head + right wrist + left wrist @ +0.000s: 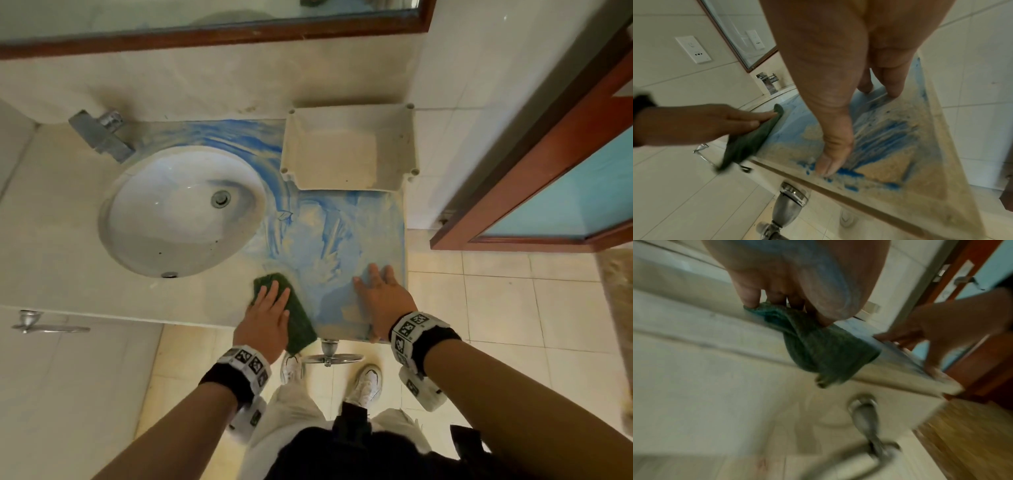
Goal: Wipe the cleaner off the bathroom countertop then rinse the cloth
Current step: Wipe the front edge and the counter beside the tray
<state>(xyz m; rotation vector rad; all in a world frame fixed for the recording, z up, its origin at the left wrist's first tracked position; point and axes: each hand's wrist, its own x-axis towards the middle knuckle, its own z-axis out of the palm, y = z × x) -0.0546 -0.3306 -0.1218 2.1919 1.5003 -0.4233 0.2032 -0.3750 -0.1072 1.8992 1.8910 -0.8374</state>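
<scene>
A dark green cloth [298,318] lies on the beige countertop [68,260] at its front edge, just right of the sink, with one end hanging over the edge [830,356]. My left hand [269,310] presses flat on the cloth with straight fingers [748,119]. Smeared blue cleaner [329,240] covers the counter's right part and the strip behind the basin. My right hand [378,291] rests flat and open on the wet blue area near the counter's right front corner, its thumb [830,162] at the front edge.
An oval white sink [181,212] with a chrome faucet [102,133] sits left of the cloth. A cream plastic tray [404,144] stands at the back right. A wooden-framed mirror [239,32] hangs above, a brown door [548,178] opens on the right, chrome towel bars [329,356] below.
</scene>
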